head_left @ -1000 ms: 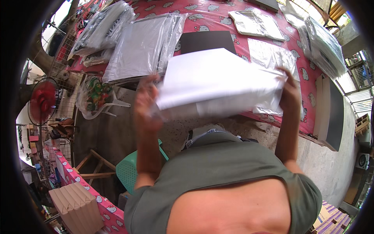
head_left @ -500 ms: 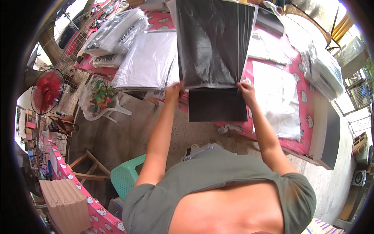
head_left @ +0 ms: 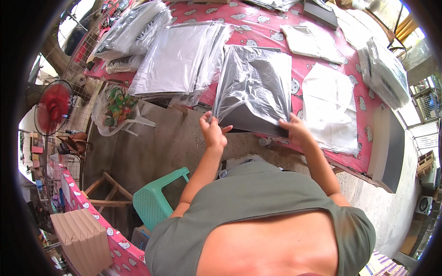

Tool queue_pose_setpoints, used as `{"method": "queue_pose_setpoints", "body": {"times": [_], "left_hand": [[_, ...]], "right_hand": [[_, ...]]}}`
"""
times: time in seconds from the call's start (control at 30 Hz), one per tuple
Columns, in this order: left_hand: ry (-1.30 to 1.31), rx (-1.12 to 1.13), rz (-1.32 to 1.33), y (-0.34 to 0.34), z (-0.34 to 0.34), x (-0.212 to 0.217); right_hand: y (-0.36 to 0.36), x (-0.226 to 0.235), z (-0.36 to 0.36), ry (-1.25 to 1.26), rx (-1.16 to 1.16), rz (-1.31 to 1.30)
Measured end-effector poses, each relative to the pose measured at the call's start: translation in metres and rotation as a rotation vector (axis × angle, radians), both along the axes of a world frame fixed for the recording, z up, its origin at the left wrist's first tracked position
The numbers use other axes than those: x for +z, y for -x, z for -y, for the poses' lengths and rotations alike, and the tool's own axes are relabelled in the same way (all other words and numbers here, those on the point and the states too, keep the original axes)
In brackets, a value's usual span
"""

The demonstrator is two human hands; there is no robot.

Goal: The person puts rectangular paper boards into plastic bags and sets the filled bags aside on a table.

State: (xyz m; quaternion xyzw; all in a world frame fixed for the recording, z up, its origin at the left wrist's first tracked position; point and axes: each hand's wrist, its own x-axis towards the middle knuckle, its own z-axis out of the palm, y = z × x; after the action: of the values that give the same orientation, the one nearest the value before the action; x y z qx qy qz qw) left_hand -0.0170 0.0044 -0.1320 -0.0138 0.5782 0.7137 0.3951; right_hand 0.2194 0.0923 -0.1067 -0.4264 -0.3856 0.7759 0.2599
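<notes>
A black flat board lies at the near edge of the table, partly inside a clear plastic bag. The bag's mouth is toward me and its film is wrinkled, leaving a dark strip of board bare. My left hand pinches the bag's near left corner between thumb and fingers, with other fingers spread. At the near right corner my right hand, slightly blurred, grips the bag's edge. To the left lies a stack of wrapped flat sheets; to the right, loose clear plastic bags.
The table wears a pink patterned cover. Wrapped stacks stand at its far left and right end. A green stool, a white chair with a bag of colourful things and a red fan are on the left.
The bagged board has come down from a raised, upright position onto the table. The bag has slid further over the board toward me, and both hands have moved nearer.
</notes>
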Motion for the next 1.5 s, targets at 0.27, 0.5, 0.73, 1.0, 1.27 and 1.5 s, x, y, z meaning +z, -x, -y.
{"method": "queue_pose_setpoints", "body": {"times": [0.27, 0.5, 0.73, 1.0, 1.27, 1.5], "left_hand": [[-0.248, -0.075, 0.318, -0.004, 0.002, 0.002], [-0.16, 0.107, -0.313, -0.03, -0.055, 0.094], [-0.302, 0.456, -0.353, 0.123, -0.051, 0.103], [0.099, 0.668, -0.422, 0.242, -0.057, 0.017], [0.32, 0.672, -0.434, 0.223, -0.058, 0.042], [0.308, 0.583, -0.635, 0.224, -0.059, 0.026]], "right_hand": [[0.012, 0.055, 0.043, 0.018, 0.022, -0.186], [0.01, 0.058, 0.066, -0.323, 0.352, 0.115], [-0.112, 0.005, 0.0, -0.926, -0.12, 0.95], [-0.126, 0.021, -0.003, -0.867, -0.166, 1.0], [-0.135, 0.014, -0.015, -0.899, -0.199, 1.027], [-0.131, 0.004, -0.005, -0.859, -0.211, 0.993]]}}
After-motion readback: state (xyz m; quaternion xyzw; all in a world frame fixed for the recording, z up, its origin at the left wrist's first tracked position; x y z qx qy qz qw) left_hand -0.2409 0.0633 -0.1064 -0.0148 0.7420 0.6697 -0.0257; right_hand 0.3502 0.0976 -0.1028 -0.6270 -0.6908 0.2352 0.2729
